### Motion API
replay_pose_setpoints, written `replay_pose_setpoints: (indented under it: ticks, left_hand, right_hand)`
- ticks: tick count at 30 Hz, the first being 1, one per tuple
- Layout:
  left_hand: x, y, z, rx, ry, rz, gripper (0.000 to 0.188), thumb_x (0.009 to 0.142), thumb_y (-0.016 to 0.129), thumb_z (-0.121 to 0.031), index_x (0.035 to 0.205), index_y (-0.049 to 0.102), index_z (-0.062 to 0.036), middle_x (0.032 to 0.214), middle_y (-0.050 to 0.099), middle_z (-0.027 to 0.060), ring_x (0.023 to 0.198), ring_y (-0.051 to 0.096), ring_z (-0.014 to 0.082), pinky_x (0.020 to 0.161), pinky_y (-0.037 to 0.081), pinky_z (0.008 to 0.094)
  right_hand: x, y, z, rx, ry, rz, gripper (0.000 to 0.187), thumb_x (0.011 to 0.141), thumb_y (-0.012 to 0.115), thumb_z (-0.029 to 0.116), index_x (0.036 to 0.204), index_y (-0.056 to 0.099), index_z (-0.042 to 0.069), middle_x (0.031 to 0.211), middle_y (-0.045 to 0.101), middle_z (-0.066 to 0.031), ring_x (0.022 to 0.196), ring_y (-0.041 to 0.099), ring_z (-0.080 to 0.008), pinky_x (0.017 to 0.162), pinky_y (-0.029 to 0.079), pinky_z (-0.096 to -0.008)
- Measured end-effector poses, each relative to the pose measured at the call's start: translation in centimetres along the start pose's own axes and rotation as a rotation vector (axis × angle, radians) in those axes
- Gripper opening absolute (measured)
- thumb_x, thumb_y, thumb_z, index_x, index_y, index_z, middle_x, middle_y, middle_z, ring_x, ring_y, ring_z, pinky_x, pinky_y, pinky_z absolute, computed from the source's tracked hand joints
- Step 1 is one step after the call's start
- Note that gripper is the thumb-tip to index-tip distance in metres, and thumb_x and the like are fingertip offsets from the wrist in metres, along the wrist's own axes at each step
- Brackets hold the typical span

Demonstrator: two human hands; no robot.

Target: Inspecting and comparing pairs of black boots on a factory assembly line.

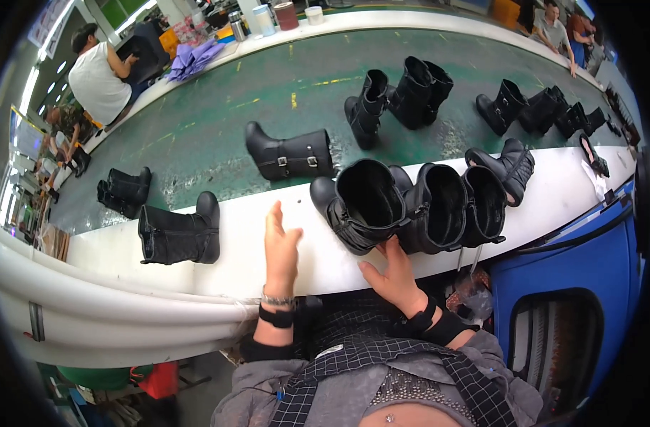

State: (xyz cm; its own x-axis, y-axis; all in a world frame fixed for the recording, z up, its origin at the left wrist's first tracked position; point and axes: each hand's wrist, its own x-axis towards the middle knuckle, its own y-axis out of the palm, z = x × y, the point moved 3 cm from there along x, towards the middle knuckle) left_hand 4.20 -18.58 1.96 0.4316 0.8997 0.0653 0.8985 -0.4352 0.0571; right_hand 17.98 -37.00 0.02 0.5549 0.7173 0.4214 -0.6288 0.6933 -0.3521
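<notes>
On the white ledge in front of me, a black boot (pixel 350 228) stands with its wide opening towards me. Fingertips of my right hand (pixel 397 276) reach the near edge of this boot; the thumb is spread away and the hand grips nothing visible. My left hand (pixel 282 245) is raised over the ledge left of the boot, fingers stretched out and holding nothing. Close to the right stand two more black boots, a middle one (pixel 436 213) and a right one (pixel 485 210). Farther left, a black boot (pixel 179 235) lies on its side.
Beyond the ledge runs a green belt (pixel 218 142) carrying several black boots, one buckled boot (pixel 293 158) on its side. A low lace-up boot (pixel 508 171) rests on the ledge's right. A blue machine (pixel 567 285) stands near right. Other people (pixel 101 78) sit across the belt.
</notes>
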Motion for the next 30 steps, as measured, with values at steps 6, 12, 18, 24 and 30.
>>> replay_pose_setpoints:
  ticks: [6,12,18,24,30]
  left_hand:
    - [-3.9,-4.3,1.0,0.207,0.072,-0.577,0.062,0.083,0.058,0.000,0.139,0.033,0.0030,0.143,0.031,0.0182,0.135,0.030,0.0286,0.113,0.023,0.0389]
    - [-2.0,-8.4,0.1,0.193,0.189,-1.095,0.068,0.086,0.060,-0.008,0.140,0.023,0.0089,0.143,0.024,0.0244,0.136,0.025,0.0336,0.113,0.022,0.0429]
    - [0.3,-9.8,-1.1,-0.116,0.250,-1.288,0.077,0.083,0.064,-0.010,0.143,0.018,0.0065,0.145,0.025,0.0254,0.131,0.036,0.0361,0.109,0.034,0.0439]
    - [1.7,-10.8,-1.1,-0.054,0.030,-1.401,0.067,0.074,0.076,-0.014,0.131,0.044,0.0029,0.133,0.040,0.0257,0.116,0.051,0.0375,0.095,0.048,0.0477]
    - [2.6,-10.9,-0.5,0.331,0.163,-1.187,0.051,0.066,0.082,-0.012,0.108,0.061,0.0069,0.109,0.062,0.0184,0.098,0.062,0.0323,0.088,0.051,0.0409]
  right_hand:
    - [2.0,1.9,-0.6,-0.076,0.075,-0.009,0.066,0.074,0.078,0.033,0.125,0.048,0.002,0.105,0.066,-0.0161,0.097,0.065,-0.0354,0.083,0.051,-0.0413]
    - [1.5,2.1,-0.6,-0.077,0.095,-0.078,0.064,0.072,0.080,0.025,0.122,0.048,0.000,0.107,0.065,-0.0178,0.095,0.066,-0.0322,0.082,0.052,-0.0384]
    - [1.2,1.4,-0.6,-0.036,0.026,-0.023,0.061,0.076,0.077,0.022,0.124,0.046,-0.001,0.110,0.062,-0.0183,0.098,0.065,-0.0325,0.083,0.052,-0.0379]
    - [1.2,1.3,-0.3,0.041,-0.023,-0.052,0.066,0.077,0.076,0.022,0.128,0.041,-0.003,0.117,0.056,-0.0202,0.104,0.061,-0.0323,0.084,0.051,-0.0382]
    - [2.7,1.0,0.5,-0.006,-0.005,-0.023,0.077,0.073,0.079,0.027,0.132,0.038,-0.003,0.123,0.053,-0.0215,0.108,0.059,-0.0326,0.086,0.051,-0.0383]
